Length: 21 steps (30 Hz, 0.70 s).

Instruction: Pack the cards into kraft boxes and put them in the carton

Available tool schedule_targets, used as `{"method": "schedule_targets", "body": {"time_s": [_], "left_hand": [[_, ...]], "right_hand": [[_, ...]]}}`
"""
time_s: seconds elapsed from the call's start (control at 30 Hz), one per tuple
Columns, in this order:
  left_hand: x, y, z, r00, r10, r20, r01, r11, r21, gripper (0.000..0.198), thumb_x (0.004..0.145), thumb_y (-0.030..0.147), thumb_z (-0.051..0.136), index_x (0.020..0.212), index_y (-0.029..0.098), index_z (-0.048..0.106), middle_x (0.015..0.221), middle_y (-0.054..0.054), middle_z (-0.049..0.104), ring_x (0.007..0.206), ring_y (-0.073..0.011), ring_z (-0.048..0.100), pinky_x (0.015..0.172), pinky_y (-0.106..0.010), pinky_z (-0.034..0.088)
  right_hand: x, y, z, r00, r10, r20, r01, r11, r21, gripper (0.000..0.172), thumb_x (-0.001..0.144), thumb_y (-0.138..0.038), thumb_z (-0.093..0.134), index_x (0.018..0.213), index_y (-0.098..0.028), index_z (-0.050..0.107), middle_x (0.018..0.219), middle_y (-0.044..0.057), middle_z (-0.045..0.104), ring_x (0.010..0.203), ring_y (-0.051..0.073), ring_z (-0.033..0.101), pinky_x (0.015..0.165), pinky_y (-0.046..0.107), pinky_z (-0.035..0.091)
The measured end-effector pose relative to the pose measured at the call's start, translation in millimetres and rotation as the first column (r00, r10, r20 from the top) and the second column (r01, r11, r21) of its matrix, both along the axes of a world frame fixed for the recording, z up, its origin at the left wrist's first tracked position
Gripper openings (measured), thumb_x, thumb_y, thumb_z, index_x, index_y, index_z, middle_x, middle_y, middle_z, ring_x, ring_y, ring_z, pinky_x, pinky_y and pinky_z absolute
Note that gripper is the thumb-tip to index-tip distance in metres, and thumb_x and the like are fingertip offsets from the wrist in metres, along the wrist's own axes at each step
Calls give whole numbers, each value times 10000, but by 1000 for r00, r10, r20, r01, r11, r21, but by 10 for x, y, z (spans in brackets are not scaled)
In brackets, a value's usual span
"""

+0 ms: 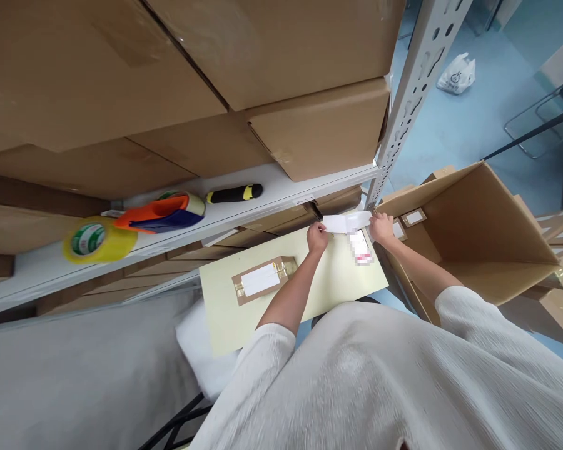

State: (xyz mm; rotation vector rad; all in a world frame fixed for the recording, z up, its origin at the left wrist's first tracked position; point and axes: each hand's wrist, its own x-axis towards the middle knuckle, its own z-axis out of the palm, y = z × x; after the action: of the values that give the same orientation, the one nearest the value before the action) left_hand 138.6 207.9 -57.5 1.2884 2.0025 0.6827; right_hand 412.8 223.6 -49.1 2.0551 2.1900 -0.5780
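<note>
A white strip of label paper (336, 224) is stretched between my two hands above the far edge of a pale yellow board (225, 319). My left hand (317, 238) pinches its left end. At the other end, the fingers of my right hand (381, 227) are closed on the strip. Just below it on the board lies a white sheet with pixelated print (360, 248). To the left of my left forearm, a small taped cardboard box (245, 295) bears a white label on top.
A large open carton (488, 231) stands at my right, with small labelled boxes inside. The shelf (37, 272) holds yellow tape (117, 244), an orange and blue tape dispenser (162, 214) and a black-yellow handle (234, 194). Stacked cartons (319, 131) and a metal post (415, 81) rise ahead.
</note>
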Motion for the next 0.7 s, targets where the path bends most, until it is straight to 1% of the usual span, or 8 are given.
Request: {"method": "schedule_targets", "body": {"time_s": [0.1, 0.2, 0.33, 0.43, 0.57, 0.7], "left_hand": [[-133, -12, 42, 998, 62, -13, -62, 998, 16, 261, 713, -7, 603, 770, 247, 595, 962, -36, 685, 934, -222, 664, 960, -351, 508], [-277, -21, 97, 992, 128, -14, -127, 990, 56, 255, 720, 2, 609, 774, 251, 583, 965, -41, 666, 940, -227, 646, 959, -361, 506], [-442, -43, 187, 980, 197, 6, -197, 974, 109, 236, 734, 33, 615, 775, 255, 549, 916, -21, 639, 906, -208, 613, 941, -346, 509], [-490, -88, 255, 986, 164, 32, -167, 980, 112, 234, 730, 40, 624, 798, 253, 555, 934, -16, 642, 875, -194, 605, 931, -334, 516], [-431, -178, 332, 991, 98, 93, -107, 990, 95, 251, 738, 25, 611, 863, 242, 596, 1055, -35, 658, 809, -176, 609, 904, -338, 533], [-338, -265, 393, 989, 43, 143, -61, 990, 124, 273, 748, 15, 608, 911, 235, 615, 1125, -41, 653, 817, -168, 628, 900, -328, 544]], "right_hand": [[-44, -42, -36, 1000, -2, 13, 2, 1000, -19, 420, 1037, -266, 486, 1299, -147, 792, 1316, 265, 687, 1246, 409, 520, 1058, 538, 342], [-76, -55, -112, 1000, -16, 4, 16, 1000, -12, 416, 1027, -285, 496, 1257, -129, 805, 1303, 295, 680, 1238, 432, 516, 1060, 574, 336], [-96, -57, -216, 998, -54, -20, 54, 998, -22, 427, 1001, -366, 564, 1295, -159, 794, 1270, 297, 690, 1235, 450, 534, 1077, 614, 335], [-110, -75, -231, 997, -70, -26, 68, 996, -65, 455, 993, -410, 585, 1330, -174, 779, 1289, 299, 679, 1236, 451, 561, 1081, 623, 350], [-146, -138, -145, 998, -63, -24, 59, 988, -145, 448, 999, -381, 605, 1343, -142, 767, 1353, 320, 639, 1274, 456, 587, 1079, 579, 387], [-214, -240, -4, 998, -31, -49, 25, 993, -112, 412, 1017, -302, 576, 1349, -132, 751, 1326, 313, 664, 1276, 447, 604, 1073, 560, 403]]}}
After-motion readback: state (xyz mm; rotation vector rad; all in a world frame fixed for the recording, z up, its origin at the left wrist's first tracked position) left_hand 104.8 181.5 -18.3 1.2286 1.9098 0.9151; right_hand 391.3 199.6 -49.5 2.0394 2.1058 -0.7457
